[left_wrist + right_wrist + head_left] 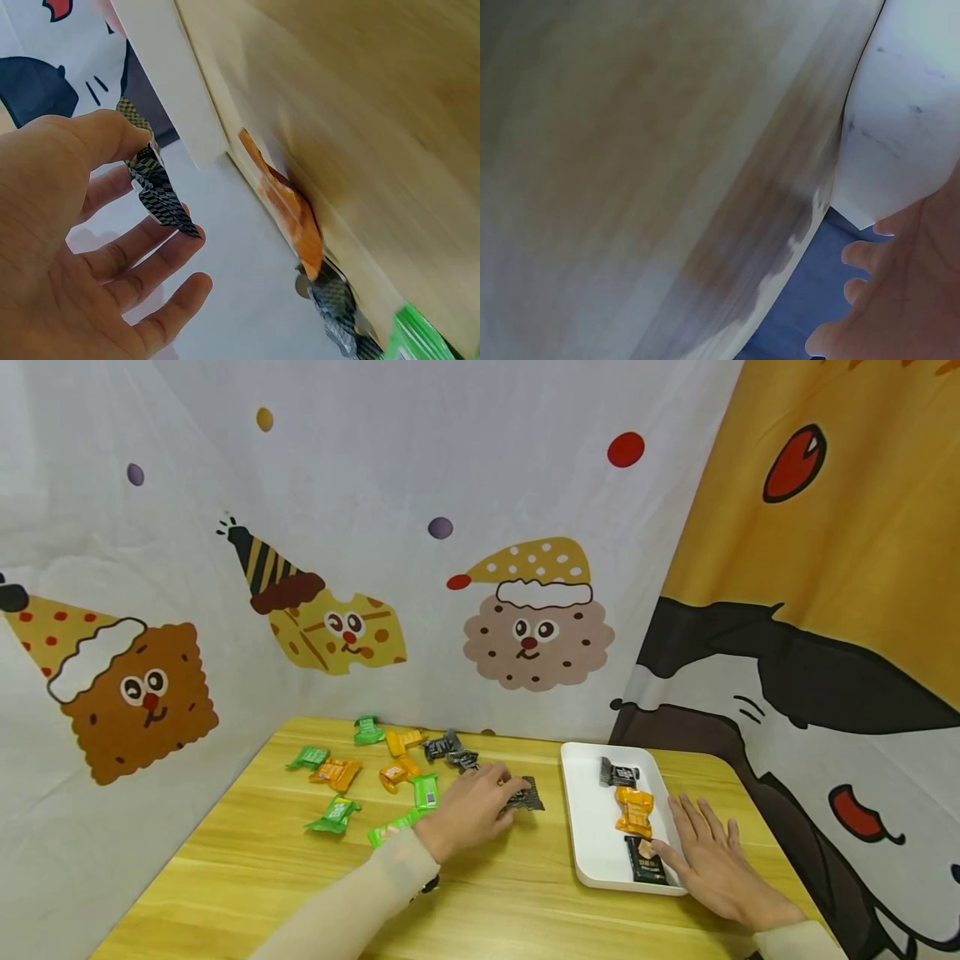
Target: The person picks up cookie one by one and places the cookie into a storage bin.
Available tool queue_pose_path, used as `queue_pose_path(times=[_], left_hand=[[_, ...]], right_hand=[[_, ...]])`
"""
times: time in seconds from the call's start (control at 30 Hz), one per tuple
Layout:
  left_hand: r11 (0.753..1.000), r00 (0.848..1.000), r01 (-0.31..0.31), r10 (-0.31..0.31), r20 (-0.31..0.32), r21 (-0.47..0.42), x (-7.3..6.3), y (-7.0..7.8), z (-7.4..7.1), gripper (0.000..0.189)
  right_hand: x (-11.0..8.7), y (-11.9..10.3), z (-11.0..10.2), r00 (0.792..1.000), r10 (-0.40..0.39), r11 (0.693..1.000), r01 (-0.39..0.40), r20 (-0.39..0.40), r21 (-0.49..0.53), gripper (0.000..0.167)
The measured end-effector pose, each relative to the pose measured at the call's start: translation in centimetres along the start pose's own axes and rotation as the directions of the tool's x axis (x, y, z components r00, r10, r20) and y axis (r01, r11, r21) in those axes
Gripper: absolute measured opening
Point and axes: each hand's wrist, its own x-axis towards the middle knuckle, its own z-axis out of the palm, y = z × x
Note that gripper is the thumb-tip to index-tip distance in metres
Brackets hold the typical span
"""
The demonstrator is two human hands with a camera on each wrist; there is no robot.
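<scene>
Between thumb and fingers, my left hand pinches a black checkered wrapped candy. The left wrist view shows this candy held up close by the thumb, the other fingers spread loosely. My right hand lies with straight fingers along the right side of a white tray, its thumb over the rim by a black square packet. Further back in the tray lie an orange wrapped candy and a black wrapped candy. In the right wrist view, the right hand is beside the tray.
Left of the tray, several wrapped candies are spread on the wooden table: green ones, orange ones, black ones and light green packets. A printed curtain hangs behind the table's far edge.
</scene>
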Motion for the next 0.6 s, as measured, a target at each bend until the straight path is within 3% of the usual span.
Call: queue_pose_path(times=[0.27, 0.6], left_hand=[[1.000, 0.999, -0.025, 0.025, 0.024, 0.002, 1.3, 2.0, -0.3, 0.048], [0.996, 0.996, -0.090, 0.090, 0.011, 0.017, 2.8, 4.3, 0.1, 0.049]], right_hand=[[-0.1, -0.1, -0.2, 1.000, 0.000, 1.000, 0.000, 0.007, 0.019, 0.100], [-0.1, 0.0, -0.1, 1.000, -0.007, 1.000, 0.007, 0.007, 0.017, 0.099]])
